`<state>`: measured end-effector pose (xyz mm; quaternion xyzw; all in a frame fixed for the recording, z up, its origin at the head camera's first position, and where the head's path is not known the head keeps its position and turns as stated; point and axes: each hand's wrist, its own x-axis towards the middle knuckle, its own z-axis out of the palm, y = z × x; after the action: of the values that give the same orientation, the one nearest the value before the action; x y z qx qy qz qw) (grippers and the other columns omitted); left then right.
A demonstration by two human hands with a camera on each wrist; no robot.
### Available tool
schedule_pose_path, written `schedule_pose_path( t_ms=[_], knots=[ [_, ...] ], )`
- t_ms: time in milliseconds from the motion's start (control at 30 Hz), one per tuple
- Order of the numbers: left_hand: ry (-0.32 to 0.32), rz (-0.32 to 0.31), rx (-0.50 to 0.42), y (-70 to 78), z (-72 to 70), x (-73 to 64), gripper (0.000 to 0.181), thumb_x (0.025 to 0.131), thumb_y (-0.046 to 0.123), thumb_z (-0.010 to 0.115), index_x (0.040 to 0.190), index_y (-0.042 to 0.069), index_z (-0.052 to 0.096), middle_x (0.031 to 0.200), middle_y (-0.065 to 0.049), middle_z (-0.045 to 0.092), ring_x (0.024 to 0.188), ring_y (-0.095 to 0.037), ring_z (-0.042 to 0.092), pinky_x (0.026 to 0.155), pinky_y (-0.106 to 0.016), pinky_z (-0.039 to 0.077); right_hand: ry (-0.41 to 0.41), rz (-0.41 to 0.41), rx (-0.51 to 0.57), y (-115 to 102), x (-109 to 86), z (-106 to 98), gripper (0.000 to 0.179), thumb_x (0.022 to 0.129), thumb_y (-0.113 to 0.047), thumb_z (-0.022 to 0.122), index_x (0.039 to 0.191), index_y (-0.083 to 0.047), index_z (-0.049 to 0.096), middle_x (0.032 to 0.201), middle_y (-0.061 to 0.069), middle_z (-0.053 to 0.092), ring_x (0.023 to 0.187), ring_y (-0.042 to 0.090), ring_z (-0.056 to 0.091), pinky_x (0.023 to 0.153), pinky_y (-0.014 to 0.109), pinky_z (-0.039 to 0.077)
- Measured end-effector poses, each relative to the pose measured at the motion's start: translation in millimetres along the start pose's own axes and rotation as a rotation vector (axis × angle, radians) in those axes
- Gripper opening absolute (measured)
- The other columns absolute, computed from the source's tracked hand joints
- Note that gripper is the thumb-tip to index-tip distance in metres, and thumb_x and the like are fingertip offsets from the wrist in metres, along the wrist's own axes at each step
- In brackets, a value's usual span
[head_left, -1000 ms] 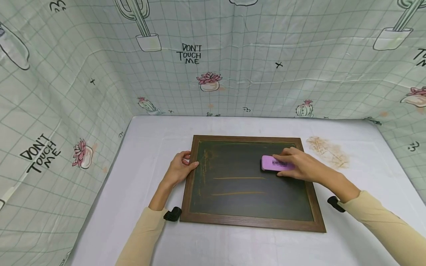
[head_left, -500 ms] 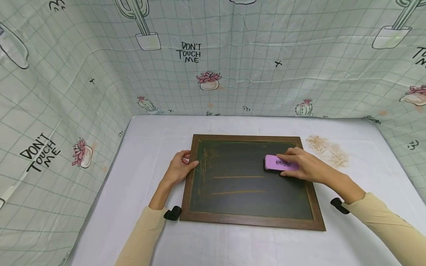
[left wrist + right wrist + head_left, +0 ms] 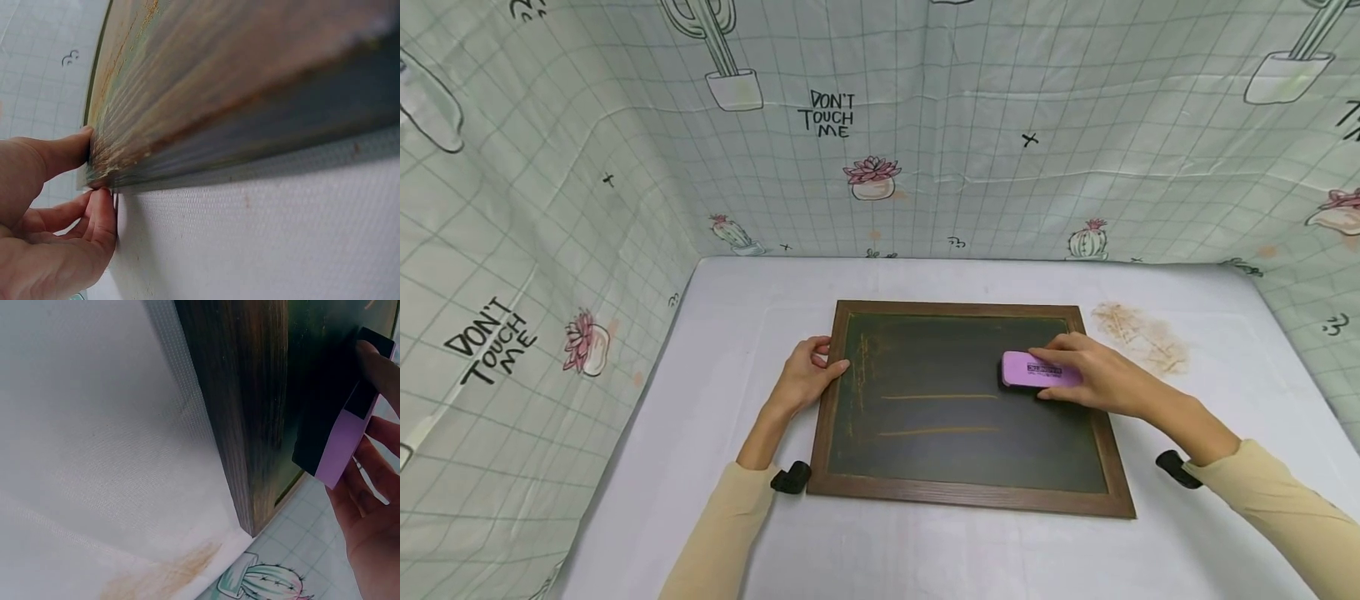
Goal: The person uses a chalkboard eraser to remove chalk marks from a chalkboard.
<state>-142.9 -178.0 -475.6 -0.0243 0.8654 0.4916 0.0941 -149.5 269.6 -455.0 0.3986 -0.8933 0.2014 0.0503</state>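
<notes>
A chalkboard [image 3: 925, 467] with a brown wooden frame lies on the white table. Two yellowish chalk lines [image 3: 938, 397] cross its middle, and fainter streaks run down its left side. My left hand [image 3: 801, 379] pinches the frame's left edge, thumb on top and fingers at the side, as the left wrist view also shows around the frame [image 3: 206, 94]. On the board's right half, my right hand [image 3: 1093, 375] grips a purple chalkboard eraser [image 3: 1026, 371] with a black base. In the right wrist view the thumb and fingers hold opposite sides of the eraser [image 3: 344, 440].
Brown chalk-like smudges [image 3: 1142, 337] mark the table [image 3: 895, 554] beyond the board's right side. A white gridded sheet with cactus prints [image 3: 970, 108] hangs behind the table and along both sides. Black wrist cameras [image 3: 792, 477] sit at both sleeves.
My right hand has slid the eraser a short way to the right over the board. The left hand stays at the frame's left edge.
</notes>
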Motion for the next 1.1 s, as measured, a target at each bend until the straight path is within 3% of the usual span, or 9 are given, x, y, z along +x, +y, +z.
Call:
schedule_pose_path(
  t_ms=[633,1100],
  knots=[
    [-0.001,0.000,-0.008,-0.1,0.5,0.9,0.061,0.099,0.013,0.069,0.149,-0.009,0.042,0.131,-0.025,0.050,0.109,-0.034,0.051,0.092,-0.044,0.045,0.021,-0.066,0.014,-15.2,-9.6,5.3,0.057,0.070,-0.019,0.096,0.119,0.001,0.075,0.104,0.002,0.066,0.087,0.009,0.053,0.069,0.026,0.049],
    [-0.002,-0.006,-0.005,-0.3,0.3,1.1,0.060,0.100,0.014,0.069,0.149,-0.009,0.042,0.130,-0.025,0.051,0.109,-0.033,0.051,0.091,-0.044,0.045,0.054,-0.077,0.011,-26.0,-4.9,17.8,0.058,0.067,-0.018,0.096,0.116,0.006,0.075,0.097,0.004,0.063,0.082,0.007,0.047,0.065,0.023,0.045]
  ],
)
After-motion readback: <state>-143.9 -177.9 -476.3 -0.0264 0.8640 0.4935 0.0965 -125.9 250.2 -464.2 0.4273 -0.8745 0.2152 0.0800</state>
